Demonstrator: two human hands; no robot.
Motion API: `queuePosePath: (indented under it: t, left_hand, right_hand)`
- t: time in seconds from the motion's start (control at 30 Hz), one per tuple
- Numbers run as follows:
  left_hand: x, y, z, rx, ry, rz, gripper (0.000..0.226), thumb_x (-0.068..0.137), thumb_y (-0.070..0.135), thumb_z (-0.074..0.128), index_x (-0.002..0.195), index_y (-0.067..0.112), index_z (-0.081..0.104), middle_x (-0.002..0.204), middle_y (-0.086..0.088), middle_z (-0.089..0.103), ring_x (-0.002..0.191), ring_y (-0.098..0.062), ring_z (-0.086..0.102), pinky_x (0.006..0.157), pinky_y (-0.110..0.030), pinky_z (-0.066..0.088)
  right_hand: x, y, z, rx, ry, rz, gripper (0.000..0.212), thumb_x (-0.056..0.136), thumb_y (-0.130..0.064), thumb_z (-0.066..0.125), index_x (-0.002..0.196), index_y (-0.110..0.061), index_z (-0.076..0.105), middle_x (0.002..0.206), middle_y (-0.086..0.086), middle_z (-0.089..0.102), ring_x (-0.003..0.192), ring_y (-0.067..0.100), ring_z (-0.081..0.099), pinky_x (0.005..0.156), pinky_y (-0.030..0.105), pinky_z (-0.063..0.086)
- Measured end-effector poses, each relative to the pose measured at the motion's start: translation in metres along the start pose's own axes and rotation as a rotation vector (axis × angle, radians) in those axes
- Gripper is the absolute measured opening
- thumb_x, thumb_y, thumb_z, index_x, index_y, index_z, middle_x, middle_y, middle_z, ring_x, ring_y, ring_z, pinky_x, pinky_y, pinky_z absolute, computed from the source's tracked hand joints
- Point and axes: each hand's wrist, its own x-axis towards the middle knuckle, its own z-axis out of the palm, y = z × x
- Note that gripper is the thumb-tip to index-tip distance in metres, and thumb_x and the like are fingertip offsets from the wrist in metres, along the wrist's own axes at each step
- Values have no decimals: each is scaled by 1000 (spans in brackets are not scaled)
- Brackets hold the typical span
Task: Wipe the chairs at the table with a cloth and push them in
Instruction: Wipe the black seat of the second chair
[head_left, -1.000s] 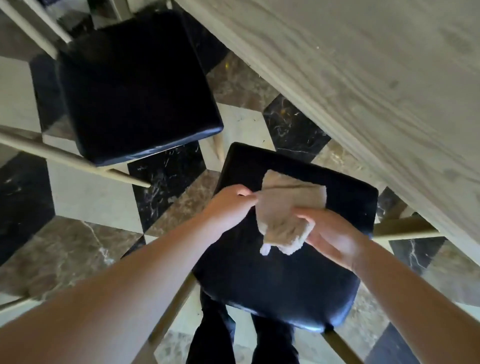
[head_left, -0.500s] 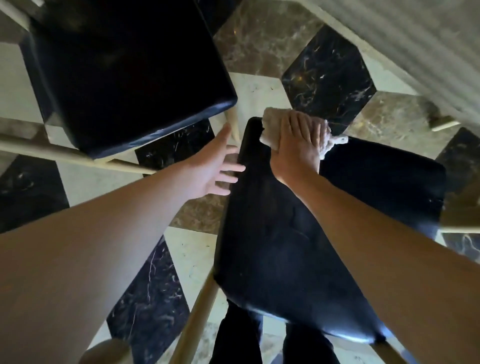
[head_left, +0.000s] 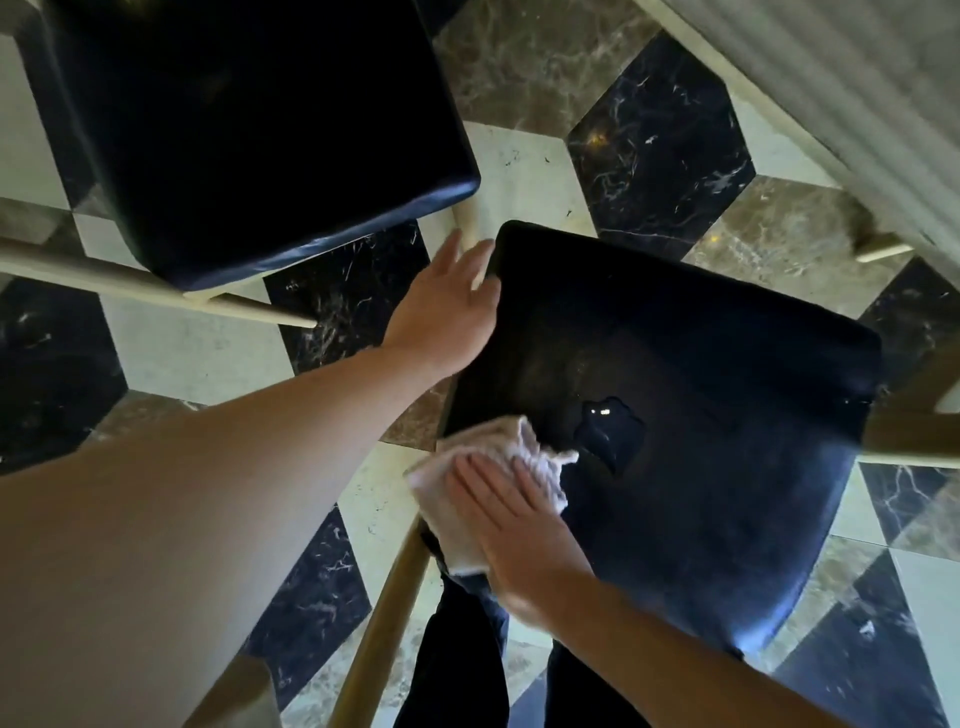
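The right hand (head_left: 511, 525) lay flat, fingers straight, pressing a pale cloth (head_left: 483, 486) onto the near-left edge of the black padded seat (head_left: 691, 436) of the nearer chair. The left hand (head_left: 449, 301) was open, fingers relaxed, resting against the seat's far-left corner; whether it truly gripped the edge could not be told.

The cloth already overhung the seat's left edge, so a stroke further left would likely have carried it off the cushion and onto the wooden chair rail (head_left: 384, 618) below. A small shiny patch (head_left: 610, 434), probably a wet spot, sat just beside the cloth on the seat; missing it would have left the wipe unfinished. A hard sideways push might also have slid the chair on the smooth marble floor (head_left: 530, 171), the left hand being the only brace.

Open seat surface stretched to the right and away from the cloth. The 2nd chair's seat (head_left: 249, 135) stood near the left hand, its leg close to the fingers. The counter (head_left: 852, 98) edge crossed the upper right, with bare floor between it and the nearer seat, enough room, by the look of it, to push the chair in.
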Motion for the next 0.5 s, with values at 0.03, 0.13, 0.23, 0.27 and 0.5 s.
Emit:
queuePosePath:
  t: [0.03,0.13,0.23,0.27,0.5]
  left_hand:
    - [-3,0,3,94,-66,56,58,100,25,36,157,28,24,168,-1,6,153,-24,6,123,-45,16]
    - [-13,4,14,283,-207,102,72,91,9,40,157,31,23,169,1,-2,153,-23,5,122,-44,19]
    - [-20,8,26,258,-314,-42,74,91,5,36,157,35,21,167,10,-12,154,-20,1,114,-34,26]
    - [-21,10,29,226,-329,-76,76,91,3,35,158,36,20,166,12,-14,154,-19,0,107,-29,27]
    - [-2,19,17,155,-362,-170,67,93,8,34,154,34,29,168,6,3,149,-25,25,99,-30,41]
  right_hand:
    - [-17,0,7,-21,-31,-49,102,82,-36,62,162,-10,3,170,9,-8,155,25,-11,124,48,-12]
    - [-67,8,15,-142,-152,-214,101,74,-38,69,160,-13,24,167,6,21,154,28,8,122,50,2]
    - [-104,24,23,-279,-244,-415,71,87,-38,55,154,-22,39,163,-1,34,152,21,26,122,49,9]
    - [-112,31,24,-285,-265,-473,58,93,-38,50,150,-30,47,161,-8,38,151,16,29,124,47,8]
    - [-100,70,-1,-360,-410,-628,37,99,-48,45,133,-54,57,146,-32,47,140,-7,34,121,27,-2]
